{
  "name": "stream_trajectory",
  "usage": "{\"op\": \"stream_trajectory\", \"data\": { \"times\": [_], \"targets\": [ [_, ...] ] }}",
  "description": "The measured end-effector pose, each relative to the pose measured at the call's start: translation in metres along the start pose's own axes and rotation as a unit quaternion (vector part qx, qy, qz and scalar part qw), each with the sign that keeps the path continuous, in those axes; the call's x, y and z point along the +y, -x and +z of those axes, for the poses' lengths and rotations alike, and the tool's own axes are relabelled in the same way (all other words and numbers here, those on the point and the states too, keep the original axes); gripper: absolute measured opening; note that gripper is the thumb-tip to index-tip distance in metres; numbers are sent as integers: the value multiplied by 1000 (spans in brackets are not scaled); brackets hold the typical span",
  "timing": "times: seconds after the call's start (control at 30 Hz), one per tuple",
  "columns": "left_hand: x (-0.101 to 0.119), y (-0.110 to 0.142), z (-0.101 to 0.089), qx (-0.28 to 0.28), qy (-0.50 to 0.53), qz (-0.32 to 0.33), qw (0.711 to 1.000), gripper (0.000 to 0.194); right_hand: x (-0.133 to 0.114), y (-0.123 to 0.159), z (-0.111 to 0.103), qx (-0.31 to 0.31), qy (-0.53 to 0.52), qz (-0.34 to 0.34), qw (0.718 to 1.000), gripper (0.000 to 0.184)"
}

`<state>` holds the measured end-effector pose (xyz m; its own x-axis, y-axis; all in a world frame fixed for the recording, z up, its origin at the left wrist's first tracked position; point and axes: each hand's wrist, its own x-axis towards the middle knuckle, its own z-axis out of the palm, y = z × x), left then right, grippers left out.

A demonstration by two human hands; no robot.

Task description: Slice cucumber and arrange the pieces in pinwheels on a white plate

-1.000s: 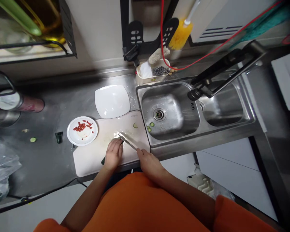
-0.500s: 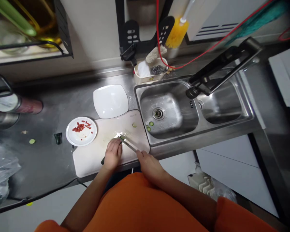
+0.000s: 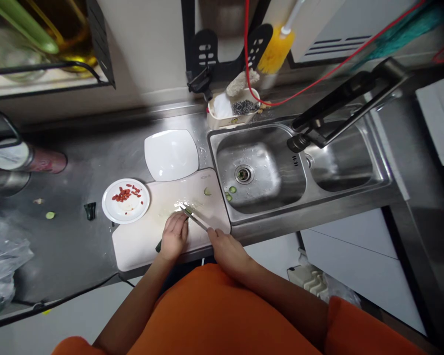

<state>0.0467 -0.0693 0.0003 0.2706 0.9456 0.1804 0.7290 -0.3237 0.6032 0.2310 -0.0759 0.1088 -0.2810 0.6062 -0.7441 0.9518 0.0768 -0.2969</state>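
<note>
My left hand (image 3: 174, 235) is closed over a cucumber (image 3: 159, 246) lying on the white cutting board (image 3: 140, 246). Most of the cucumber is hidden beneath the palm, and its dark green end shows at the wrist side. In my right hand (image 3: 227, 249) is the handle of a knife (image 3: 197, 220), its blade slanting up and left to the cucumber's cut end, close to my left fingertips. A pale cucumber slice (image 3: 207, 192) rests near the board's upper right corner. Wet patches shine on the board around the blade tip.
Behind the board stands a white square plate (image 3: 171, 155); a round plate (image 3: 108, 204) with red pieces is at left. The steel sink (image 3: 259, 153) to the right holds several green slices. A dark cucumber end (image 3: 90, 211) and plastic bag (image 3: 7, 261) lie on the counter.
The whole view has shifted slightly. Both hands keep their places on the board, and the knife stays against the cucumber with hardly any visible movement.
</note>
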Motion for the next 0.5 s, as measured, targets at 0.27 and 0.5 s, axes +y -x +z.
{"op": "stream_trajectory", "data": {
  "times": [0.27, 0.5],
  "targets": [
    [0, 0, 0, -9, 7, -8, 1000, 27, -6, -18, 0, 5, 5, -9, 1000, 35],
    [2, 0, -1, -7, -5, -4, 1000, 26, -12, -36, 7, 39, -5, -17, 999, 35]
  ]
}}
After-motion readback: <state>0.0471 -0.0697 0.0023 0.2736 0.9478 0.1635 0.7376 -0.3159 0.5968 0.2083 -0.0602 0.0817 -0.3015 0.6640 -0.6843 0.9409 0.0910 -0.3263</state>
